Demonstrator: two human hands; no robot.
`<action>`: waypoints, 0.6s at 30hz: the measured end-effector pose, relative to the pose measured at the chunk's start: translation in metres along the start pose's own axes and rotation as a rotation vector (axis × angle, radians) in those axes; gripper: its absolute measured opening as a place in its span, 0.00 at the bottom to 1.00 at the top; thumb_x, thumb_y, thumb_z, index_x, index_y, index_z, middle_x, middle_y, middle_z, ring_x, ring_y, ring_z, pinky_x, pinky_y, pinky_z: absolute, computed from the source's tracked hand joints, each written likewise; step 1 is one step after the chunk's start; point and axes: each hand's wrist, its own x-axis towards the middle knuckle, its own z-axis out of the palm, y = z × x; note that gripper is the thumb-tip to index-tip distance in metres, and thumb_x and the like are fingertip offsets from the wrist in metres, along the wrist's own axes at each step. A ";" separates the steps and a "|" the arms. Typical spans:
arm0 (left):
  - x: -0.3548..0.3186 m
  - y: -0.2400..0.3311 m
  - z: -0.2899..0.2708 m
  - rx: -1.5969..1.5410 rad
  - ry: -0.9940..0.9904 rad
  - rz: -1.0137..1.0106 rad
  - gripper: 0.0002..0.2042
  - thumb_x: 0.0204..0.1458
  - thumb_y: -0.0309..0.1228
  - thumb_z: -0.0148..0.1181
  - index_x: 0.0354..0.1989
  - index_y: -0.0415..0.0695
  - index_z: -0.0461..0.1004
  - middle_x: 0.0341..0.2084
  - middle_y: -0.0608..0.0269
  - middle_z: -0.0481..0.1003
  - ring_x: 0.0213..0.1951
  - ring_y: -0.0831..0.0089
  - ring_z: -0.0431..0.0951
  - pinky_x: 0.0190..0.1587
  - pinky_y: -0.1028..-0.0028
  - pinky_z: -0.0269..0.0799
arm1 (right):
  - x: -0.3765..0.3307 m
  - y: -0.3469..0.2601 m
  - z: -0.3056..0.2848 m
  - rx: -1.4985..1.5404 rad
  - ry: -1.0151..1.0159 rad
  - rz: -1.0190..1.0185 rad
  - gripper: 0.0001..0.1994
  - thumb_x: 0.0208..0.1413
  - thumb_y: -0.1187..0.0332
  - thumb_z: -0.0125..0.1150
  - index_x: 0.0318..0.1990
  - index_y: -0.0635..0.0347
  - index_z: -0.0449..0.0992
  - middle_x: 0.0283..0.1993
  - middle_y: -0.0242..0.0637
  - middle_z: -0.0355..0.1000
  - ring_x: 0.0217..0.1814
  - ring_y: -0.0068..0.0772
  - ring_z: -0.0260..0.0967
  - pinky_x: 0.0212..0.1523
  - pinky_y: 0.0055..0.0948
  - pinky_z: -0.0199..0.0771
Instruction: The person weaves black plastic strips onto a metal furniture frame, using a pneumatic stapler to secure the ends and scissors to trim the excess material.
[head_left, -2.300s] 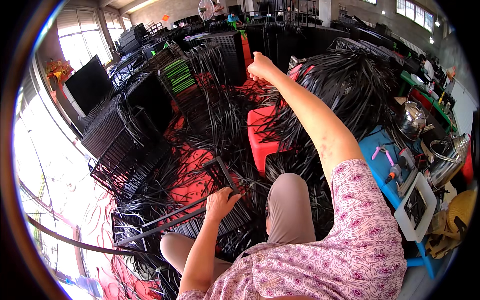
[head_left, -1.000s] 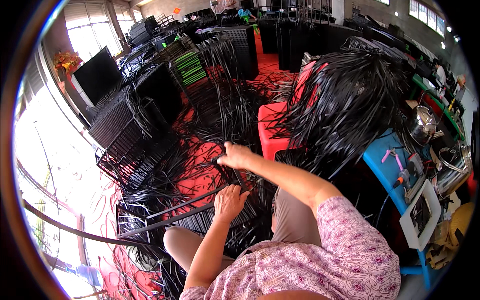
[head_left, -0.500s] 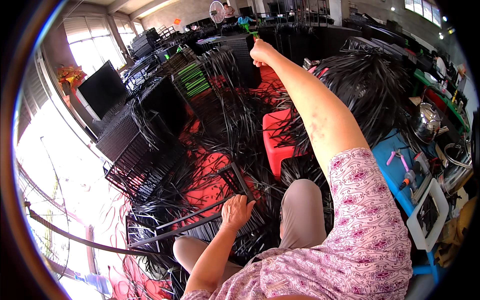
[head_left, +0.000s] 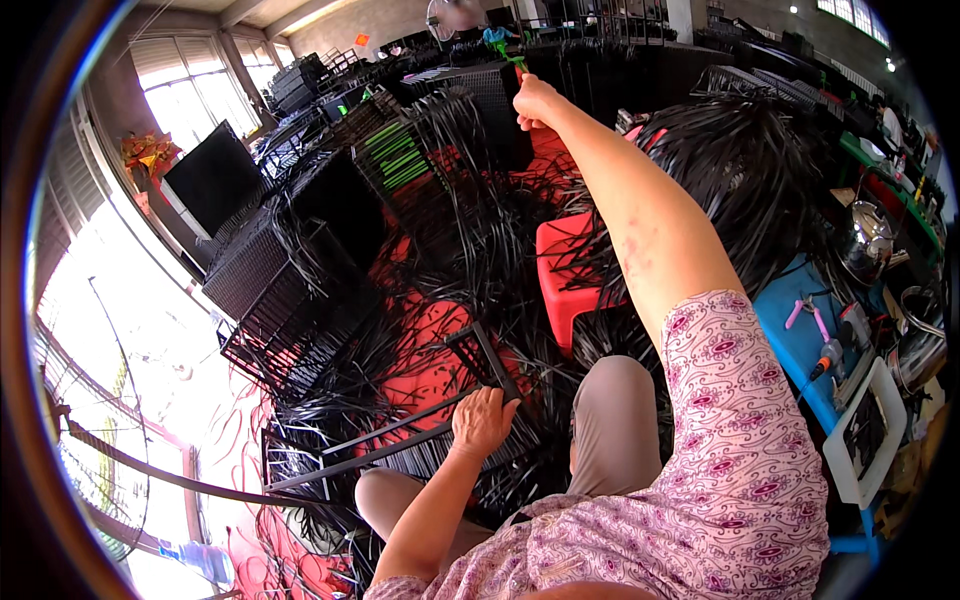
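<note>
My left hand (head_left: 482,420) is closed over the corner bar of a black frame (head_left: 390,450) that lies across my lap, with dark slats or strips showing below its bars. My right arm stretches far forward, and my right hand (head_left: 538,101) is raised and closed. A small green and red tool (head_left: 512,58) sticks up from its fist; its exact kind is too small to make out. Loose flat black strips (head_left: 470,220) hang and lie in heaps around the frame and beyond it.
A red plastic stool (head_left: 562,275) stands ahead, right of centre, beside a big bundle of black strips (head_left: 740,170). Black woven panels (head_left: 240,262) are stacked at left. A blue table (head_left: 785,305) at right carries a screwdriver-like tool (head_left: 826,357). People work far back.
The view has shifted slightly, so the surroundings sit a little further right. My right hand and the green and red tool have moved slightly; my left hand keeps its grip on the frame.
</note>
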 end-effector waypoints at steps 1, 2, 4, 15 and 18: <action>0.000 0.000 0.000 0.006 -0.007 -0.004 0.14 0.53 0.41 0.58 0.29 0.41 0.69 0.23 0.55 0.70 0.28 0.54 0.73 0.31 0.59 0.68 | -0.001 0.001 -0.001 0.008 -0.020 -0.004 0.09 0.47 0.77 0.51 0.22 0.68 0.78 0.23 0.44 0.78 0.17 0.32 0.72 0.18 0.31 0.72; -0.001 0.000 0.000 0.016 -0.012 -0.008 0.14 0.54 0.41 0.58 0.29 0.41 0.69 0.23 0.56 0.70 0.28 0.55 0.73 0.32 0.60 0.68 | -0.001 0.001 -0.001 0.014 -0.030 -0.008 0.09 0.47 0.77 0.52 0.22 0.68 0.78 0.22 0.44 0.77 0.18 0.33 0.73 0.19 0.31 0.73; -0.001 0.000 0.000 0.036 -0.025 -0.019 0.14 0.54 0.42 0.57 0.28 0.43 0.69 0.23 0.56 0.70 0.28 0.56 0.73 0.32 0.60 0.68 | -0.003 0.000 -0.003 0.023 -0.049 -0.018 0.08 0.47 0.77 0.53 0.21 0.67 0.77 0.22 0.45 0.77 0.20 0.33 0.76 0.19 0.32 0.74; -0.001 -0.001 0.001 0.006 -0.059 -0.036 0.16 0.54 0.43 0.57 0.29 0.41 0.70 0.23 0.55 0.70 0.29 0.53 0.73 0.32 0.59 0.68 | -0.006 0.001 0.000 0.131 -0.005 0.013 0.09 0.47 0.79 0.53 0.35 0.71 0.76 0.26 0.49 0.78 0.23 0.38 0.78 0.24 0.34 0.79; 0.002 0.002 0.001 -0.002 -0.049 -0.025 0.17 0.53 0.44 0.58 0.27 0.41 0.69 0.22 0.56 0.69 0.28 0.53 0.73 0.32 0.59 0.67 | 0.002 0.009 0.002 0.111 -0.033 0.010 0.07 0.46 0.79 0.53 0.30 0.69 0.77 0.25 0.49 0.77 0.23 0.38 0.78 0.22 0.35 0.77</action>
